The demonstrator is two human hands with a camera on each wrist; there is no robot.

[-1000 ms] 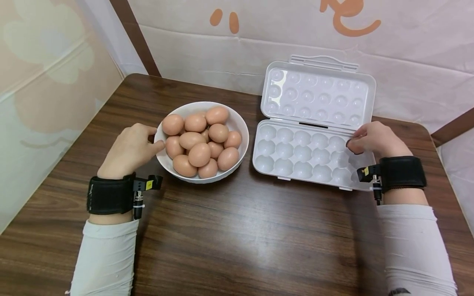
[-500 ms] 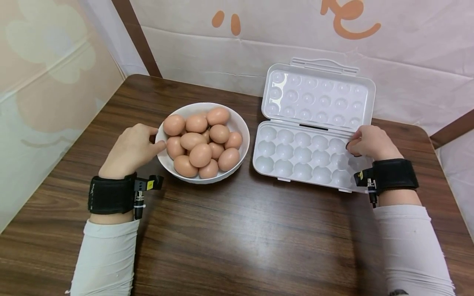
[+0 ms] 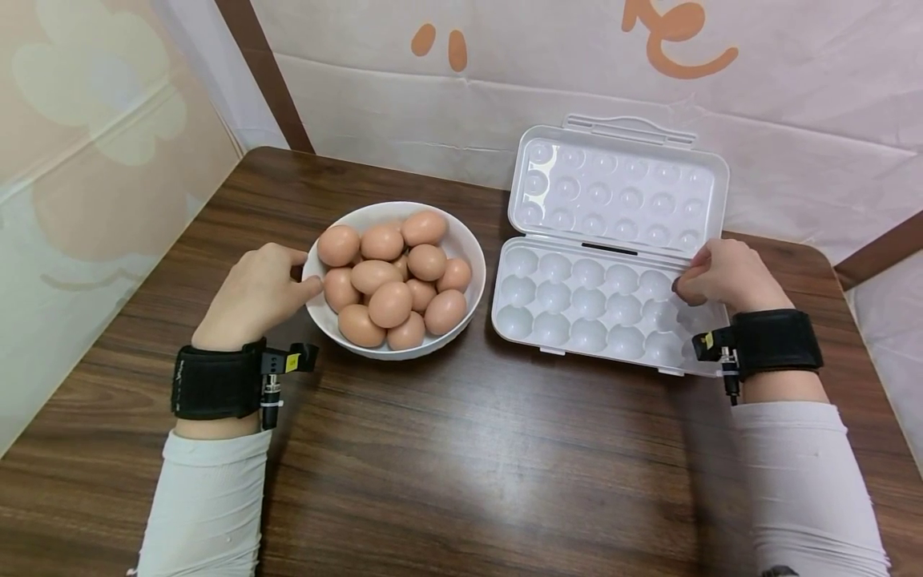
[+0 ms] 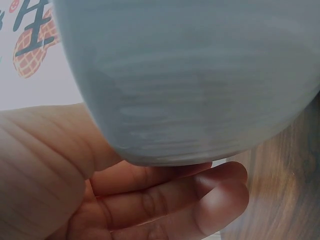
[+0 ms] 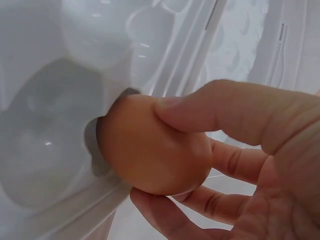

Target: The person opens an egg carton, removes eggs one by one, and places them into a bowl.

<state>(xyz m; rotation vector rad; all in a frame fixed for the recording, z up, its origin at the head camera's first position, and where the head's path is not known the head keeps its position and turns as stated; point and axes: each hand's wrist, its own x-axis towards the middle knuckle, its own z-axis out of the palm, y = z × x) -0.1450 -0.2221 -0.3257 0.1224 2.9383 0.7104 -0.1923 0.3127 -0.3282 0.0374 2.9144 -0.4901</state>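
Note:
My right hand (image 3: 731, 276) pinches a brown egg (image 5: 155, 145) between thumb and fingers at the far right end of the white egg box (image 3: 555, 349). In the right wrist view one end of the egg sits in a cup at the box's edge; in the head view the hand mostly hides it. My left hand (image 3: 252, 292) holds the left side of a white bowl (image 3: 472, 248), its thumb at the rim. The left wrist view has its fingers (image 4: 220, 210) curled close under the bowl's wall. Several brown eggs (image 3: 390, 304) are heaped in the bowl.
The box's lid (image 3: 616, 188), lined with shallow dimples, stands folded back towards the cloth wall (image 3: 404, 100). Bowl and box sit side by side on a dark wooden table (image 3: 469, 449). Each wrist wears a black strap (image 3: 216, 381) with a small camera.
My right hand has shifted slightly left at the box's right end, still with the egg. The left hand stays at the bowl, and the bowl and box keep their places.

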